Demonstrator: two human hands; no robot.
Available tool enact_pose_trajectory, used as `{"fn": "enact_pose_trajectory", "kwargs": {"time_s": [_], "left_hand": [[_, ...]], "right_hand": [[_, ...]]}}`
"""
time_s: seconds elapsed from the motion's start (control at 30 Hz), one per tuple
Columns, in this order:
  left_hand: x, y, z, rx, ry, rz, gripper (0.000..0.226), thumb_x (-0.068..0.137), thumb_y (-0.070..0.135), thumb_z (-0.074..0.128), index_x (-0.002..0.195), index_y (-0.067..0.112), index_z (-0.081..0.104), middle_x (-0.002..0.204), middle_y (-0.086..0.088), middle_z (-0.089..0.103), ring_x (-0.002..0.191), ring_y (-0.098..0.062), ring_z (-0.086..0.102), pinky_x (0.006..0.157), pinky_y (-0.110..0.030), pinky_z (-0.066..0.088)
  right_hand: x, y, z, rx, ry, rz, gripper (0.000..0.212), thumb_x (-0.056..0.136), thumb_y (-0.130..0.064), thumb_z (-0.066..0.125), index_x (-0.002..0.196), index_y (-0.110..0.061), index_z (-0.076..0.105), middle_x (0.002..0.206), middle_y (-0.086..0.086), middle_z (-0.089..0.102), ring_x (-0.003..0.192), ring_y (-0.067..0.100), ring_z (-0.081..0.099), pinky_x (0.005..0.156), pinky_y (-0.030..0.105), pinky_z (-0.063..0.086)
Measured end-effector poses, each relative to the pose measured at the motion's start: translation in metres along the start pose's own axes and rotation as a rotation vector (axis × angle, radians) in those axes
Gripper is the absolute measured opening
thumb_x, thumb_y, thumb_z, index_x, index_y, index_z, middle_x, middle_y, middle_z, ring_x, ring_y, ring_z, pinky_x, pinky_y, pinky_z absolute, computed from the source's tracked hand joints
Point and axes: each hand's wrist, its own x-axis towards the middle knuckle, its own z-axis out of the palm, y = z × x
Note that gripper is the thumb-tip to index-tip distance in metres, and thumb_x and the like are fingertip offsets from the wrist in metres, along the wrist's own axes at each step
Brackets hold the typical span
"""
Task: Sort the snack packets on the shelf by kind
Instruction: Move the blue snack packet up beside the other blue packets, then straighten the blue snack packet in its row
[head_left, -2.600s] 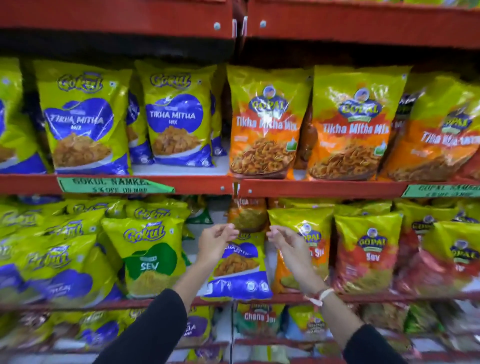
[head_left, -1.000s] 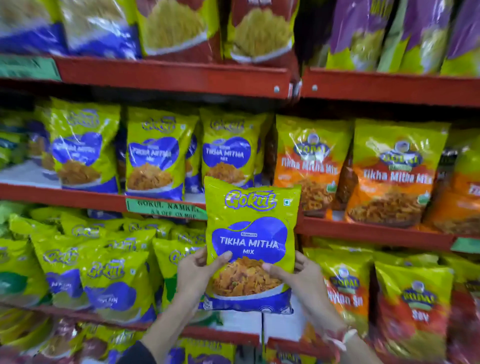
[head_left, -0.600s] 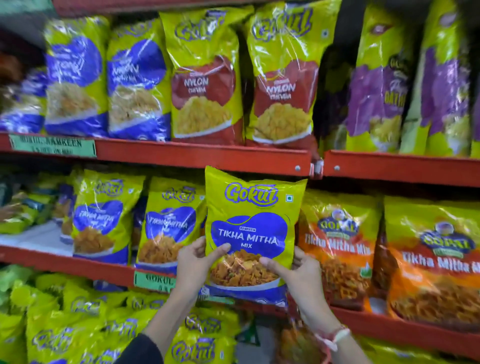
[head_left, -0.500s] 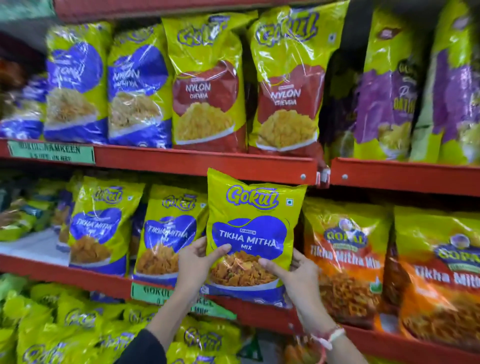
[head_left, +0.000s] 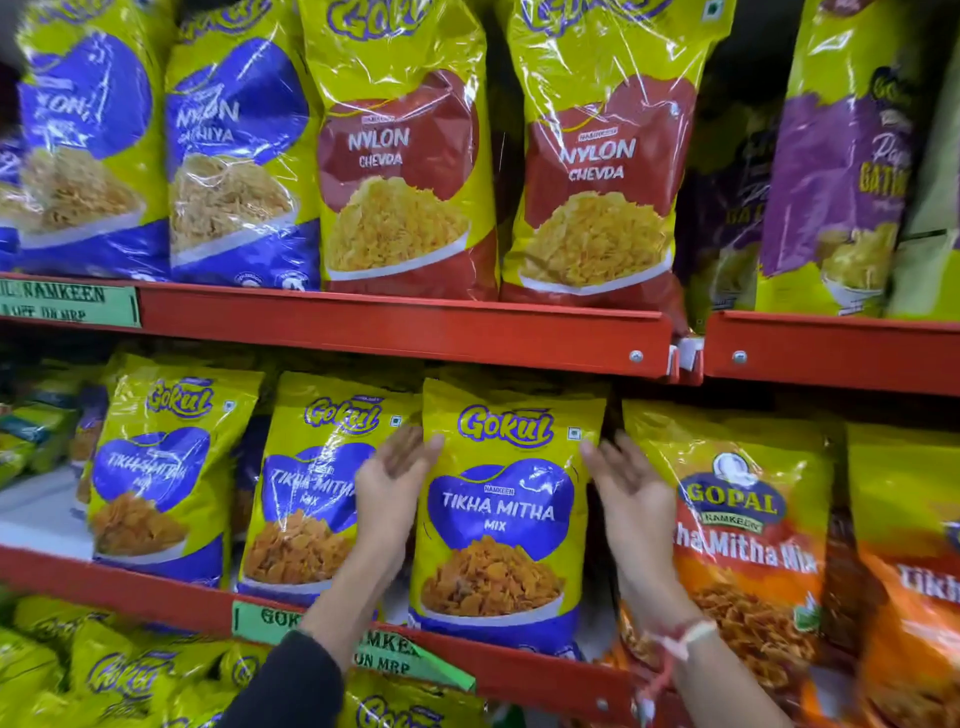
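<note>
— Glossy yellow-green film with a blue blob printed on it: that's the Gokul Tikha Mitha packet (head_left: 498, 514), standing upright at the centre of the frame on the red metal shelf (head_left: 519, 670).

— Are you gripping it?

— No. My left hand (head_left: 389, 488) is flat and open, fingers spread, its fingertips against the pouch's left edge. My right hand (head_left: 631, 499) is open just the same, palm turned toward the right edge. Both are blurred, so I can't tell how firmly either one presses.

— What flanks it?

— To the left, two matching Tikha Mitha packets (head_left: 306, 493), crinkly and shiny, pillow-shaped, leaning back a little. To the right, an orange-and-yellow Gopal pouch (head_left: 737, 545) with a similar mix pictured, its edge just behind my right hand.

— And higher up?

— Across the upper part of the frame, taller bags sit on the upper shelf (head_left: 405, 332): blue-fronted ones at upper left, two red Nylon Chevda bags (head_left: 400, 156) in the middle, purple ones at upper right. All have wrinkled, reflective plastic.

— Anything on the shelf edge?

— A green paper label (head_left: 395, 654), slanted and partly hidden behind my left forearm. A thread band (head_left: 685, 636) circles my right wrist.
</note>
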Motion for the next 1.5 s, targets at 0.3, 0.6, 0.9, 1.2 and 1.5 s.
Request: {"fn": "enact_pose_trajectory", "kwargs": {"time_s": [0.3,0.6,0.9,1.2,1.5], "left_hand": [[0.03,0.023,0.019,-0.066,0.209,0.074,0.016,0.079,0.014,0.073,0.093,0.01,0.068,0.079,0.007,0.066,0.073,-0.004,0.06,0.065,-0.006,0.047],[-0.021,-0.004,0.024,0.645,0.116,0.682,0.048,0.099,0.023,0.041,0.145,0.01,0.034,0.152,-0.005,0.038,0.143,-0.016,0.032,0.118,-0.022,0.014],[-0.058,-0.039,0.002,1.272,-0.267,0.788,0.062,0.098,0.042,0.019,0.151,0.012,0.011,0.162,-0.006,0.009,0.15,-0.017,0.003,0.121,-0.044,0.005],[-0.063,-0.044,0.002,1.35,-0.236,0.738,0.065,0.098,0.046,0.022,0.151,0.01,0.012,0.161,-0.007,0.008,0.15,-0.017,0.004,0.12,-0.045,0.008],[-0.14,-0.028,0.104,0.869,-0.485,0.816,0.056,0.099,0.037,0.033,0.149,0.015,0.022,0.159,0.002,0.022,0.148,-0.007,0.012,0.122,-0.031,0.011]], "right_hand": [[0.03,-0.01,0.008,0.141,0.172,-0.048,0.02,0.077,-0.001,0.076,0.096,-0.007,0.075,0.071,-0.008,0.076,0.07,0.008,0.068,0.081,0.027,0.055],[-0.019,0.019,0.026,-0.727,0.148,-0.706,0.054,0.101,-0.029,0.044,0.148,-0.004,0.036,0.157,0.014,0.035,0.149,0.025,0.027,0.122,0.034,0.021],[-0.053,0.054,-0.007,-1.451,-0.205,-0.816,0.068,0.1,-0.049,0.027,0.152,-0.005,0.021,0.162,0.013,0.022,0.151,0.023,0.02,0.12,0.043,0.019],[-0.067,0.037,-0.028,-1.469,-0.257,-0.789,0.069,0.101,-0.052,0.023,0.153,-0.006,0.024,0.164,0.01,0.019,0.152,0.021,0.017,0.119,0.042,0.018],[-0.06,-0.037,-0.183,-1.026,0.01,-0.623,0.06,0.1,-0.052,0.023,0.153,-0.024,0.025,0.162,-0.013,0.018,0.152,0.008,0.012,0.123,0.027,0.014]]}}
